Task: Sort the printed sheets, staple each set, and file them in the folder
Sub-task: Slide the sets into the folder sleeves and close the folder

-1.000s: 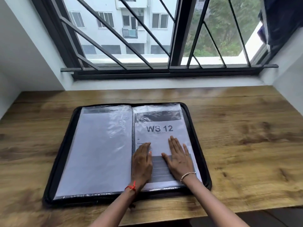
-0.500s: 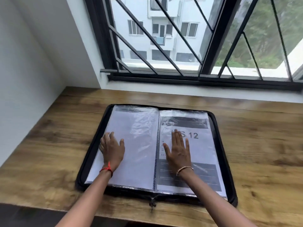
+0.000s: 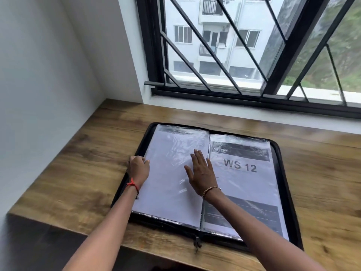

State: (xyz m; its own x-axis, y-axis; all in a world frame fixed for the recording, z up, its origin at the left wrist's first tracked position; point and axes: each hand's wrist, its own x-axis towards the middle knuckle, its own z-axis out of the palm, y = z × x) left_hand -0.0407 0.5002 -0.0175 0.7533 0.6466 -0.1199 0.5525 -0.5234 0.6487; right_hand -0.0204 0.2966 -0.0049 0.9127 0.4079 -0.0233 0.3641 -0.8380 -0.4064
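A black zip folder [image 3: 286, 184] lies open on the wooden desk [image 3: 82, 165]. Its right plastic sleeve holds a printed sheet [image 3: 246, 173] marked "WS 12" and "KITCHEN". The left sleeve page [image 3: 168, 173] shows a blank white back. My left hand [image 3: 138, 167] curls its fingers over the folder's left edge, at the outer edge of the left pages. My right hand [image 3: 201, 173] lies flat with straight fingers on the left page, close to the spiral spine.
A white wall [image 3: 39, 85] closes the desk's left side. A barred window [image 3: 234, 55] runs along the back. The desk's front edge passes just below the folder, where the zip pull [image 3: 197, 243] hangs over it.
My left hand slid from the middle of the left page to the folder's left edge and curled there. My right hand crossed from the "WS 12" sheet onto the left page. The camera turned left.
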